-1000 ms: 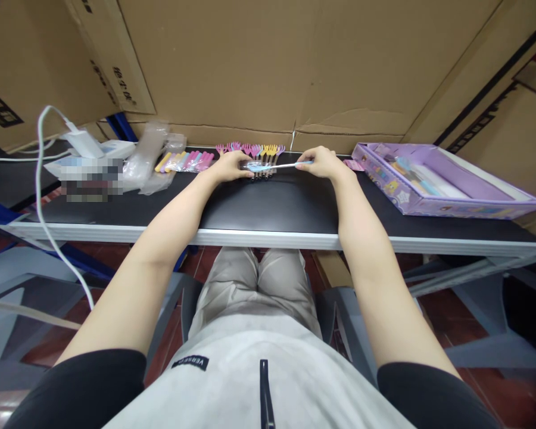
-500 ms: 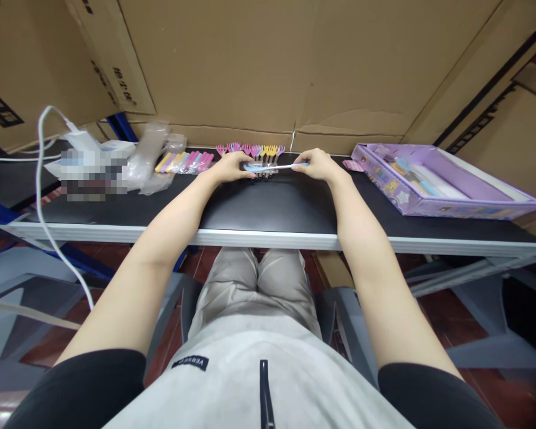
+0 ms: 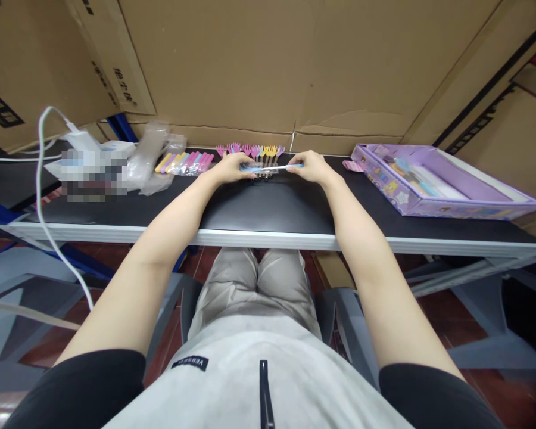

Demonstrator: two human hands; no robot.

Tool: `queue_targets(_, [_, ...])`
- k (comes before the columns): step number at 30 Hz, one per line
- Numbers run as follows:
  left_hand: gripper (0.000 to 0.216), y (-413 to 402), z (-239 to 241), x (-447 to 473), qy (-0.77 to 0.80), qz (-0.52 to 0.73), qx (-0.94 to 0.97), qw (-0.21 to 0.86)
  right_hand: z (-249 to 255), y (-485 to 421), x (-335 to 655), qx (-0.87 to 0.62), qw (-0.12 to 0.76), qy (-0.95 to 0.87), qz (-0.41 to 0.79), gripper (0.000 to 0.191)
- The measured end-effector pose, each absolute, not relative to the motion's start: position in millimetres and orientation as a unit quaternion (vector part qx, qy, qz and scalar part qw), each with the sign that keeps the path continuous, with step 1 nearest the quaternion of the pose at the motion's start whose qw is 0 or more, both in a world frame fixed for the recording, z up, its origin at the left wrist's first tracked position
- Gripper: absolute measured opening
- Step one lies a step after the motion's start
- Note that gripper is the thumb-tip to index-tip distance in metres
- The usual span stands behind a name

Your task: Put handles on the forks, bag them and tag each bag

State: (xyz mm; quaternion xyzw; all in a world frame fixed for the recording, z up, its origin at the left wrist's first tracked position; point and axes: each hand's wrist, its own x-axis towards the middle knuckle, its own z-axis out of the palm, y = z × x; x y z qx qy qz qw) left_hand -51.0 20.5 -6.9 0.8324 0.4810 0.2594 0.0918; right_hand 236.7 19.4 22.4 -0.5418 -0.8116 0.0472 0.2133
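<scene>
Held level between my two hands, just above the table, is a slim light-blue stick with a thin pale shaft (image 3: pixel 274 168), which looks like a small back scratcher. My left hand (image 3: pixel 233 167) pinches its left end, where the blue part partly hides behind the fingers. The thumb and fingers of my right hand (image 3: pixel 311 166) are closed on its right end. Right behind it lies a row of claw-headed sticks (image 3: pixel 268 151) in pink, yellow and purple, with thin metal shafts. My hands and the held stick cover part of that row.
Left of my hands lie a bundle of coloured handles (image 3: pixel 187 162) and clear plastic bags (image 3: pixel 147 156). A white cable (image 3: pixel 40 173) hangs over the table's front edge at far left. To the right stands a purple open box (image 3: pixel 455 208). Cardboard (image 3: pixel 268 71) walls the back.
My right hand has moved slightly left, bringing the stick's right end nearer my left hand. The left hand stays almost where it was, and both keep their hold.
</scene>
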Motion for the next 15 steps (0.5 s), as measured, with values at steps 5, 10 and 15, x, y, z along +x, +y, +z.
queue_targets(5, [0.054, 20, -7, -50, 0.482, 0.251, 0.835, 0.085, 24, 14, 232, -0.550, 0.209, -0.807, 0.042, 0.020])
queue_targets(10, [0.050, 16, -4, -47, 0.483, 0.249, 0.834, 0.094, 21, 15, 228, -0.548, 0.214, -0.807, 0.047, 0.020])
queue_targets(15, [0.053, 13, -1, -44, 0.477, 0.240, 0.840, 0.096, 17, 18, 224, -0.533, 0.216, -0.817, 0.038, 0.022])
